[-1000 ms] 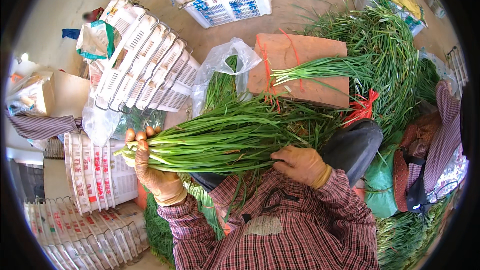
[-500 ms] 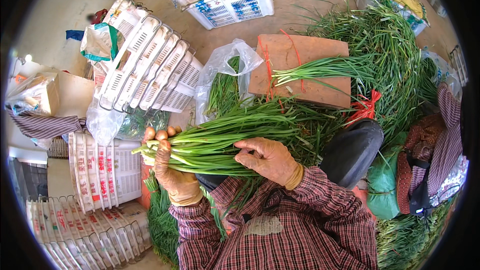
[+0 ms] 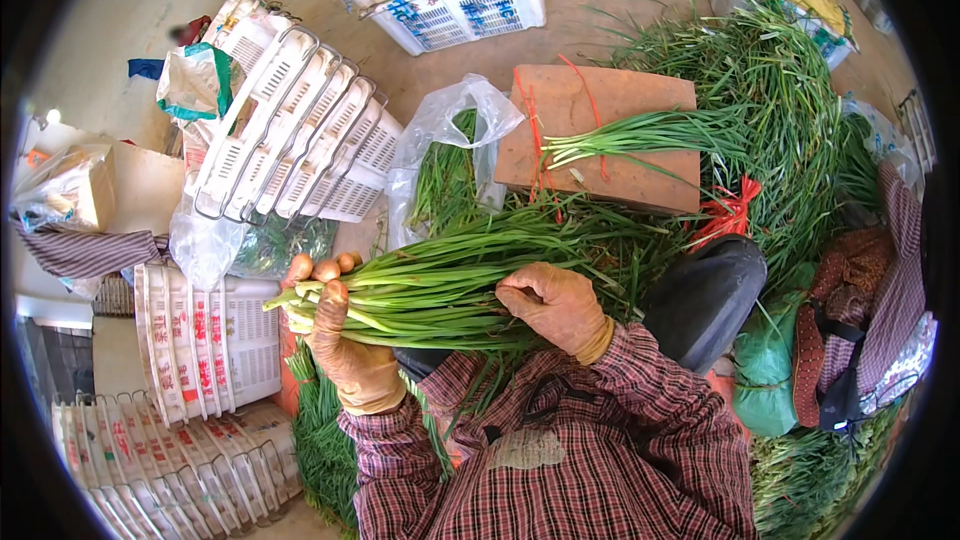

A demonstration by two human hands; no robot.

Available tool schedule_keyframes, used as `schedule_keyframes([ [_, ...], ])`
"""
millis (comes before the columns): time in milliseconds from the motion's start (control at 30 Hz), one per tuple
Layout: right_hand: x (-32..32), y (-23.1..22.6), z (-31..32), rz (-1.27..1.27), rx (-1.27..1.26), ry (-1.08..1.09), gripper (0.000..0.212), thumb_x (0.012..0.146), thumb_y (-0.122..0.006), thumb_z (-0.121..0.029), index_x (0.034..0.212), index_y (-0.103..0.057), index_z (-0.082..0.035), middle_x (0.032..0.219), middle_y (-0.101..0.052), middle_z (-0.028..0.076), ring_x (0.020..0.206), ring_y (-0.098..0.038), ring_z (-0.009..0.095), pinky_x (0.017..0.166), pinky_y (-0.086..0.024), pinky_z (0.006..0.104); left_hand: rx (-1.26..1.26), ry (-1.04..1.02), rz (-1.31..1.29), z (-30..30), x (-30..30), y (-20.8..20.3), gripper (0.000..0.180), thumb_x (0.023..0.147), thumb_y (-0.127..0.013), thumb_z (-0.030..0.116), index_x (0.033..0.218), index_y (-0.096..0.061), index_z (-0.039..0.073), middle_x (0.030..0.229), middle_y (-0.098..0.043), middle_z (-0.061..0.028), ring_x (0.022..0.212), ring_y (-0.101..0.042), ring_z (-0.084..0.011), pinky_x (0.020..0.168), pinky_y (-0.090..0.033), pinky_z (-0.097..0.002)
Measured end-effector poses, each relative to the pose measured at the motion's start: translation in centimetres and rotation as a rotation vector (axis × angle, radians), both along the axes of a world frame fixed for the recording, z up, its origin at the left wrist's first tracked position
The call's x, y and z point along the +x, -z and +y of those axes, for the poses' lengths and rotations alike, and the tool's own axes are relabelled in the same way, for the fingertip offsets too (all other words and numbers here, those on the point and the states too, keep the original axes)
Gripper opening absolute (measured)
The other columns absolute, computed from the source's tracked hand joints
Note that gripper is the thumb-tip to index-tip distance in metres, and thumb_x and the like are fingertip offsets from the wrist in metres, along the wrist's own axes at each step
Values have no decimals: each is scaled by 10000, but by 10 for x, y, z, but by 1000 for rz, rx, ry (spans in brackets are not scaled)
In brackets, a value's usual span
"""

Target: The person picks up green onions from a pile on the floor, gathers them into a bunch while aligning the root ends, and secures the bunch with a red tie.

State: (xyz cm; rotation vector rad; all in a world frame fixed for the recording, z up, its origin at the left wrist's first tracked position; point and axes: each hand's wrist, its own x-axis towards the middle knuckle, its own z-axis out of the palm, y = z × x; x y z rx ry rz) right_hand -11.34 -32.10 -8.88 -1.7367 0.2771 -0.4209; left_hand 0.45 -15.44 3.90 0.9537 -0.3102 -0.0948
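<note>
head view: the bunch of green stalks [image 3: 450,290] lies across the lap, its long axis near level, the pale ends pointing to nine o'clock and the leaves fanning toward two and three. the left hand [image 3: 348,345] is wrapped around the pale end, thumb on the near side, fingertips beyond, so most of the bunch stretches toward two o'clock from it. the right hand [image 3: 560,310], at four o'clock of the bunch's middle, is curled by the leaves' near edge; whether it pinches any, i cannot tell.
</note>
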Motion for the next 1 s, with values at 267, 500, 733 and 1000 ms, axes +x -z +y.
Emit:
schedule_keyframes([
  [267, -30, 26, -29, 142, -157, 10, 180, 909, -721, -247, 972, -727, -79, 922, -731, 94, 804, -711, 260, 713, -568, 340, -14, -19, -22, 8, 5, -1, 460, 871, -753, 38, 1269, -531, 94, 1036, -618, -30, 1075, -593, -227, 1047, -484, -444],
  [500, -42, 14, -36, 323, -405, -163, 329, 947, -673, -373, 1114, -737, -97, 998, -720, 118, 947, -704, 293, 815, -561, 364, -18, -59, -18, 9, 5, -8, 490, 848, -754, 18, 1255, -490, 89, 1003, -605, -29, 1055, -577, -239, 1008, -508, -458],
  [733, -10, -6, -4, 219, 44, -324, 383, 965, -639, -421, 1130, -734, -88, 1031, -737, 114, 941, -707, 290, 827, -554, 353, -8, -21, -47, 12, 7, -7, 444, 882, -738, 43, 1271, -535, 108, 1059, -616, -27, 1090, -593, -232, 1024, -512, -588],
  [1000, -4, -1, 13, 164, -29, -168, 268, 921, -703, -333, 1009, -740, -83, 895, -729, 107, 807, -710, 294, 743, -561, 365, -11, -6, -74, 15, 8, -7, 449, 886, -733, 49, 1275, -516, 110, 1036, -605, -27, 1079, -583, -230, 1007, -519, -573],
])
